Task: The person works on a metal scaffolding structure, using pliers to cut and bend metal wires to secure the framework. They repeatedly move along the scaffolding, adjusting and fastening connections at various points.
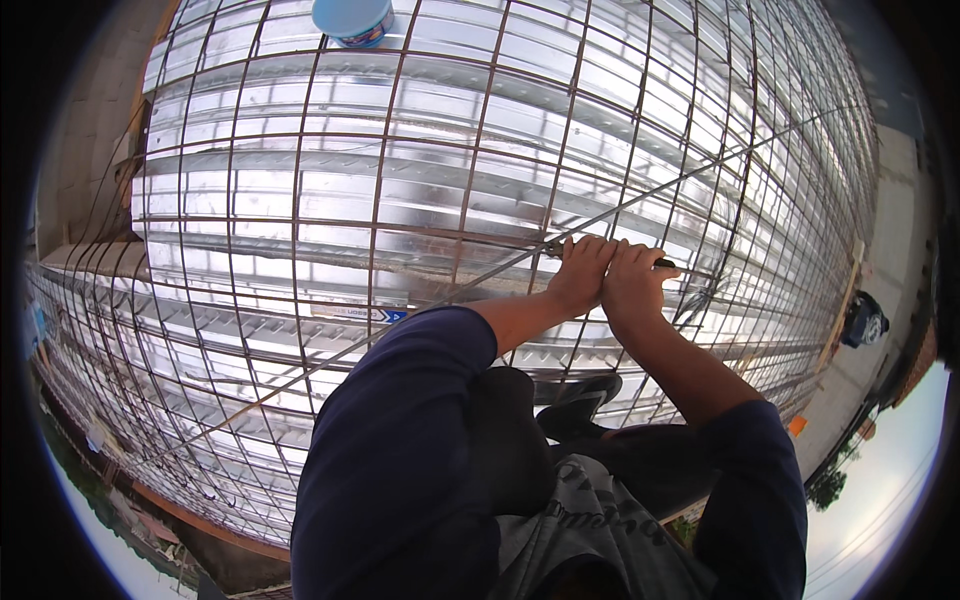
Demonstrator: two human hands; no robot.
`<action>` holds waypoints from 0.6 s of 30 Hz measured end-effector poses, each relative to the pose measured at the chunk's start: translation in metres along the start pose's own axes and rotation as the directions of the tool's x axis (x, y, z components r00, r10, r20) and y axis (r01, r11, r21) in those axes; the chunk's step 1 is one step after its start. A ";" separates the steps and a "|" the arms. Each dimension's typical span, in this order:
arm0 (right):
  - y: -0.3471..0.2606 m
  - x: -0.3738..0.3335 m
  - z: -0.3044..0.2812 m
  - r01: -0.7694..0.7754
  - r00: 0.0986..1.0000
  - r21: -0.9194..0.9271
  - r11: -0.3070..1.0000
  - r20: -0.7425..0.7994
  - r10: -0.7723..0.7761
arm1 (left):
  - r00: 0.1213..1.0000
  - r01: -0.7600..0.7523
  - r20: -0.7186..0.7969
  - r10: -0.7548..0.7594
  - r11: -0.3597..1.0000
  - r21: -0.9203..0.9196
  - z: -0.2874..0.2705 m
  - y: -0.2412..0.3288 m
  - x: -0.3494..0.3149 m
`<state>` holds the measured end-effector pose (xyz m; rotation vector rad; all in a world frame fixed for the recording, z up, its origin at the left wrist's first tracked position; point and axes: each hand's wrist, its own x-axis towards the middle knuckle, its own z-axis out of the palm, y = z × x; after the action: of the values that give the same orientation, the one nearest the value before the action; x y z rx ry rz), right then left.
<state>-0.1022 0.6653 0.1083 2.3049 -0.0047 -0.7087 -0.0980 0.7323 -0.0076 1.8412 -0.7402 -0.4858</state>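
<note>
Both my hands are side by side over the wire mesh (470, 180), closed round one tool. My left hand (583, 265) wraps its front part, and my right hand (636, 278) grips further back, touching the left. The tool looks like pliers (665, 263); a dark handle end shows past my right hand. Its metal head (552, 248) pokes out left of my left hand, at the mesh near a long diagonal rod (500, 265). My fingers hide most of it, so I cannot tell whether its jaws are closed on anything.
Ribbed shiny metal decking (420, 190) lies beneath the mesh. Far off stands a blue bucket (353, 22). A blue-and-white label (390, 316) is left of my arm. My dark shoe (580, 405) is below my hands. A concrete ledge (893, 230) runs along the right, with a dark bundle (864, 320) nearby.
</note>
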 end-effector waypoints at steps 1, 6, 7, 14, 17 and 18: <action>-0.001 -0.001 0.000 -0.002 1.000 0.017 1.000 -0.024 0.003 | 1.000 -0.001 -0.019 0.001 1.000 -0.023 -0.001 0.000 -0.001; 0.000 -0.003 -0.009 0.055 0.994 -0.009 0.998 0.093 -0.054 | 0.999 -0.026 0.027 0.027 0.999 -0.040 -0.006 -0.001 -0.004; 0.003 0.000 -0.012 0.143 0.978 -0.011 0.990 0.157 -0.139 | 0.999 -0.025 0.046 0.027 0.999 -0.042 -0.008 -0.002 -0.003; 0.023 0.010 0.021 0.160 0.985 0.071 0.985 0.053 -0.164 | 0.970 0.018 0.235 -0.064 0.981 0.194 -0.007 0.006 0.017; 0.034 0.020 0.039 0.178 0.979 0.198 0.964 0.059 -0.193 | 0.950 0.061 0.289 -0.119 0.977 0.203 0.002 0.004 0.027; 0.037 0.021 0.051 0.179 0.980 0.264 0.948 0.042 -0.196 | 0.943 0.063 0.307 -0.127 0.975 0.211 0.007 0.003 0.030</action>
<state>-0.1022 0.6013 0.0910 2.5537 0.0976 -0.9311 -0.0810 0.7063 -0.0073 2.0165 -0.9481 -0.8126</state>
